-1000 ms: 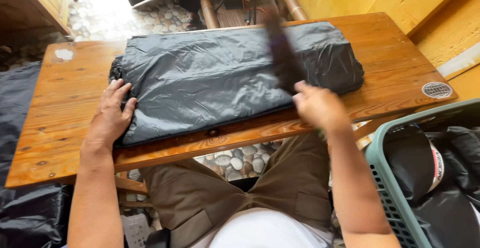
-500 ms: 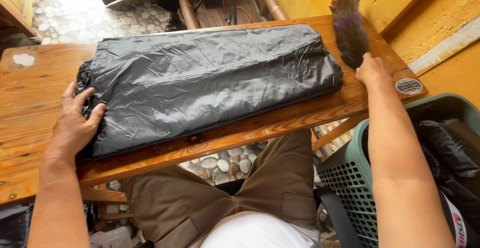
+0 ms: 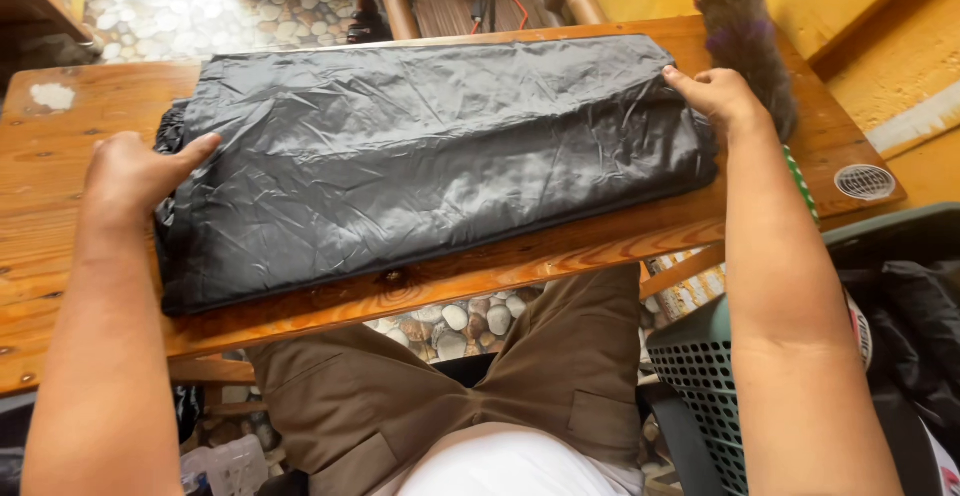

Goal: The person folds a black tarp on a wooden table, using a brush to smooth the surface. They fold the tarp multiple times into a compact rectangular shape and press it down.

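While one folded black garment (image 3: 430, 156) lies flat on the wooden table (image 3: 60, 246), stretched between the two hands, the left hand (image 3: 130, 171) presses its near end with thumb out and the right hand (image 3: 715, 96) pinches the other edge. One feather brush (image 3: 745, 36) sits just behind the right hand, its handle hidden; one green basket (image 3: 700, 376) below that arm is cut off.

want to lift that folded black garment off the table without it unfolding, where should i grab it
Probably by its two short ends, one hand from each side. The black folded garment lies flat and long across the wooden table; the left hand and right hand already sit at those ends.
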